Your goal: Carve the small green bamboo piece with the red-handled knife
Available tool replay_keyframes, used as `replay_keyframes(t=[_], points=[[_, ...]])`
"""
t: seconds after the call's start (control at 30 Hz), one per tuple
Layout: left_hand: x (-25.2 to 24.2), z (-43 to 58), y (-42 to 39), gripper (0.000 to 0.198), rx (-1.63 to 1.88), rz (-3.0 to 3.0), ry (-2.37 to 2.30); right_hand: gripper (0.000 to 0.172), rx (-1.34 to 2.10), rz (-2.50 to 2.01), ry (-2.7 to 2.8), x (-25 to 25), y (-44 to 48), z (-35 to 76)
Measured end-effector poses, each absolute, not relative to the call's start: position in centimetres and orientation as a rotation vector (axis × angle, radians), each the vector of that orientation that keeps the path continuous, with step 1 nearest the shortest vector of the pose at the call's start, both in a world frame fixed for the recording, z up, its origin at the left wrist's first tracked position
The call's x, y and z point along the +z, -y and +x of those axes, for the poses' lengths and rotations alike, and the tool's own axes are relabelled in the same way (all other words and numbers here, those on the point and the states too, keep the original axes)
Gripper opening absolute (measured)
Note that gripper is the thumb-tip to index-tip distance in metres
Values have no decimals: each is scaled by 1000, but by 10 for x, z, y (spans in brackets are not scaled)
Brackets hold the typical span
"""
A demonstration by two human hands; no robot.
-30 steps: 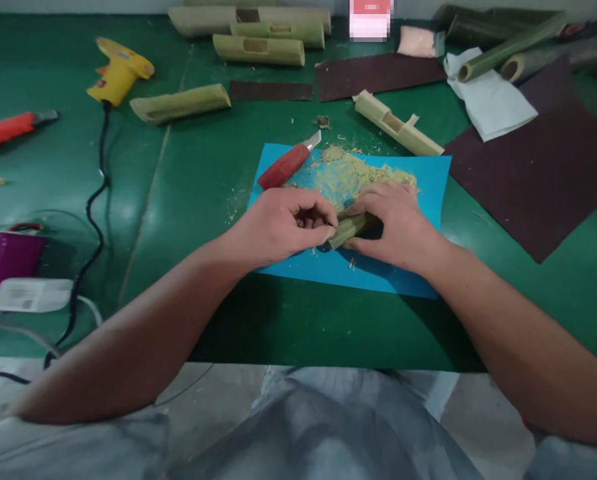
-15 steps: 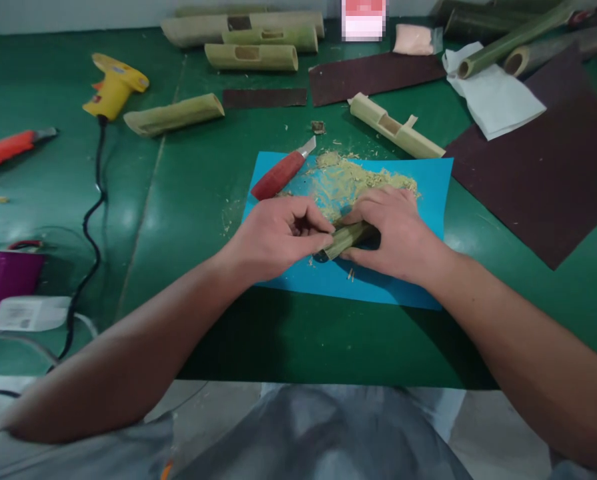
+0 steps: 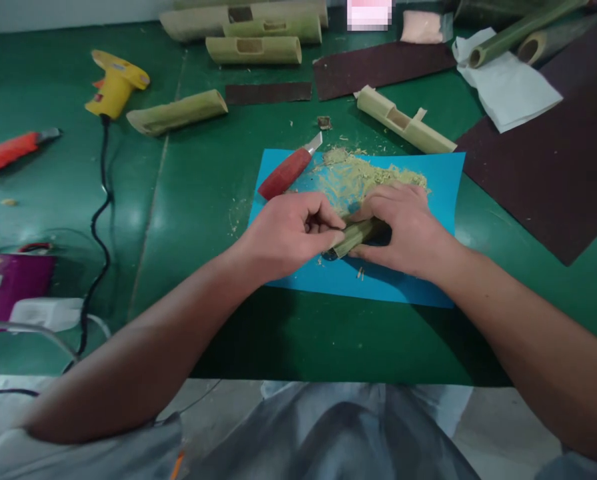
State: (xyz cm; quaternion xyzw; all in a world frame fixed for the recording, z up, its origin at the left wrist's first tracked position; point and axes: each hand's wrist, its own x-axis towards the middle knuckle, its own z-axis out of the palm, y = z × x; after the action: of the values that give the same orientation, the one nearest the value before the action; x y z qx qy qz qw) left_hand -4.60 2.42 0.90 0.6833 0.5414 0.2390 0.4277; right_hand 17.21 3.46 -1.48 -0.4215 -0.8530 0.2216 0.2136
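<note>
A short green bamboo piece (image 3: 357, 237) lies slantwise over the blue sheet (image 3: 298, 277). My right hand (image 3: 403, 223) is closed over its far end, thumb on the near side and fingers on the far side. At the near left end, my left hand (image 3: 298, 230) pinches the bamboo's edge between thumb and forefinger, the other fingers curled. Any smaller thing in that pinch is hidden. Beyond my hands, pale shavings (image 3: 373, 175) are heaped on the sheet. A red-handled carving knife (image 3: 291, 170) rests at the sheet's upper left, its blade pointing away.
A yellow glue gun (image 3: 115, 83) with a black cord and an orange cutter (image 3: 15, 153) lie at left. Cut bamboo tubes (image 3: 253, 51) line the back. A notched bamboo piece (image 3: 403, 120), white tissue (image 3: 513, 90) and dark sandpaper sheets (image 3: 543, 180) are at right.
The whole view has shifted slightly, so things appear a little farther right. Both hands keep the same hold on the bamboo piece.
</note>
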Motion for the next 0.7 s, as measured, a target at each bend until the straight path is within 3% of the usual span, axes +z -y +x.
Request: replay_keyframes(t=[0.7], points=[[10, -46, -22, 5, 630, 1747, -1390, 29, 601, -1163, 2379, -13, -34, 172]])
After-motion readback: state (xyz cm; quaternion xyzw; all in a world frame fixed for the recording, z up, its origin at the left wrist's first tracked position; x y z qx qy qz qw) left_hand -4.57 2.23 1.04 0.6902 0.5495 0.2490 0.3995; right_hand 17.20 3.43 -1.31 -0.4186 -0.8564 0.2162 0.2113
